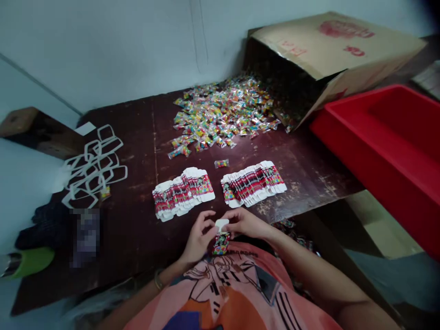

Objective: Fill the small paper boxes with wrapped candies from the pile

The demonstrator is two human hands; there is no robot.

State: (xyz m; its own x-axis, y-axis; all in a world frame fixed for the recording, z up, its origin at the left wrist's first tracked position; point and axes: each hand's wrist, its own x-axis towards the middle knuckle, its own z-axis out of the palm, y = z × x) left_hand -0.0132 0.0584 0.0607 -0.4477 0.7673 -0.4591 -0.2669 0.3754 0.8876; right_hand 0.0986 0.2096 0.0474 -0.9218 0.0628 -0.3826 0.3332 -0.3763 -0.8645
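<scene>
Close to my body, a small printed candy box (221, 243) is held upright between both hands, its white top flap raised. My left hand (201, 236) grips the box's left side with thumb and fingers. From the right, my right hand (244, 223) pinches it near the flap. Just beyond my hands lie two fanned rows of flat printed boxes, a left row (184, 192) and a right row (253, 183). One wrapped candy packet (222, 163) rests alone behind the gap between the rows.
A large heap of wrapped candies (223, 110) spreads at the back, spilling from a cardboard carton (340, 46). At the right stands a red plastic bin (385, 160). White frame-like loops (98, 167) lie at the left near a wooden block (41, 130).
</scene>
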